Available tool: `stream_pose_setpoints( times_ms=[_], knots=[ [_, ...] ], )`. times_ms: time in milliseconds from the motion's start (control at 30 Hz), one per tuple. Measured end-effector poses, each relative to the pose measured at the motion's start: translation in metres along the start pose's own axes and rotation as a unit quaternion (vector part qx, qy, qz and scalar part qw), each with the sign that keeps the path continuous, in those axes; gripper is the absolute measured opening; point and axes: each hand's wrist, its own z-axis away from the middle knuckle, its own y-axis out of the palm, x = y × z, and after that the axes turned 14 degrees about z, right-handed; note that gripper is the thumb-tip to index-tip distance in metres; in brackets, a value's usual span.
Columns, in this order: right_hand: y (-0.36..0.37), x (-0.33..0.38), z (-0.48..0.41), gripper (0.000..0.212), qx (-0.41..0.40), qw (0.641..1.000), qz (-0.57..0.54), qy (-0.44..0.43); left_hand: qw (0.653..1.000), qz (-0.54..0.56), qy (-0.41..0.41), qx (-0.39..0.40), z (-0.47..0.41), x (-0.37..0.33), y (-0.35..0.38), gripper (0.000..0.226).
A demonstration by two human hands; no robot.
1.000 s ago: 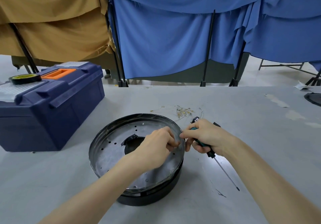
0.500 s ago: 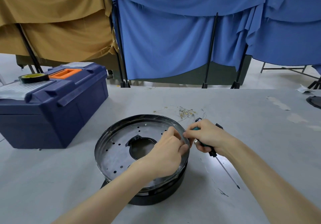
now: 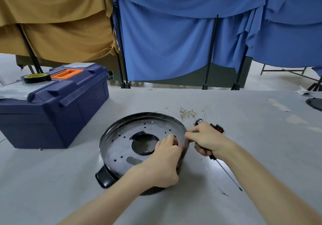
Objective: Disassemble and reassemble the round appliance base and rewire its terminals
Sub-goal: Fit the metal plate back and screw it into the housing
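Honestly no readable labels, left hand [image 3: 163,162] fingers curled on the round base [image 3: 122,148] rim, right hand [image 3: 207,139] fisted around a screwdriver [image 3: 226,172].

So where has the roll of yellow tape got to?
In the head view, the roll of tape sits far left, on the lid of the blue toolbox, just left of its orange handle, well away from both hands.

dark object [image 3: 316,103] cut off, wire terminals [image 3: 187,114] tiny
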Motion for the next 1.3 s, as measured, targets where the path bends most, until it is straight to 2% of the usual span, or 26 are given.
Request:
stream_pose_setpoints(
  times_ms=[133,200,267,333,533,633,767,833,900,1033,1200,1300],
  knots=[
    [-0.005,0.002,0.0,0.012,0.036,0.999,-0.019,0.016,0.998,0.047,0.024,0.019,0.002,0.024,-0.011,0.068],
    [-0.006,0.001,-0.004,0.024,0.05,0.998,-0.026,0.016,0.998,0.048,0.025,0.028,0.0,0.032,-0.016,0.082],
    [-0.007,0.0,-0.009,0.031,0.033,0.999,-0.036,0.022,0.999,0.034,0.018,0.036,-0.002,0.038,-0.02,0.091],
    [-0.006,0.0,-0.013,0.028,0.005,0.998,-0.048,0.026,0.999,0.028,0.01,0.043,-0.002,0.042,-0.022,0.097],
    [0.0,-0.003,-0.024,0.026,-0.017,0.997,-0.066,0.032,0.999,0.022,0.015,0.042,-0.002,0.042,-0.019,0.095],
    [0.001,-0.004,-0.028,0.033,-0.007,0.997,-0.061,0.046,0.999,0.0,0.013,0.042,-0.006,0.041,-0.022,0.09],
    [0.009,-0.013,-0.04,0.045,-0.037,0.992,-0.089,0.087,0.999,0.008,0.01,0.042,-0.004,0.041,-0.021,0.09],
    [0.015,-0.017,-0.046,0.04,-0.03,0.987,-0.105,0.116,0.999,0.021,0.012,0.034,-0.003,0.042,-0.02,0.089],
    [0.02,-0.019,-0.05,0.026,-0.027,0.983,-0.126,0.131,0.999,0.032,0.016,0.029,-0.003,0.043,-0.019,0.089],
    [0.022,-0.016,-0.053,0.011,-0.006,0.977,-0.167,0.133,0.998,0.049,0.019,0.029,-0.002,0.048,-0.023,0.089],
    [0.016,0.0,-0.048,0.021,0.036,0.978,-0.181,0.096,0.995,0.092,0.024,0.028,0.001,0.052,-0.049,0.083],
    [0.01,0.012,-0.051,0.023,0.0,0.974,-0.208,0.091,0.992,0.119,0.016,0.025,0.003,0.05,-0.075,0.071]
  ],
)
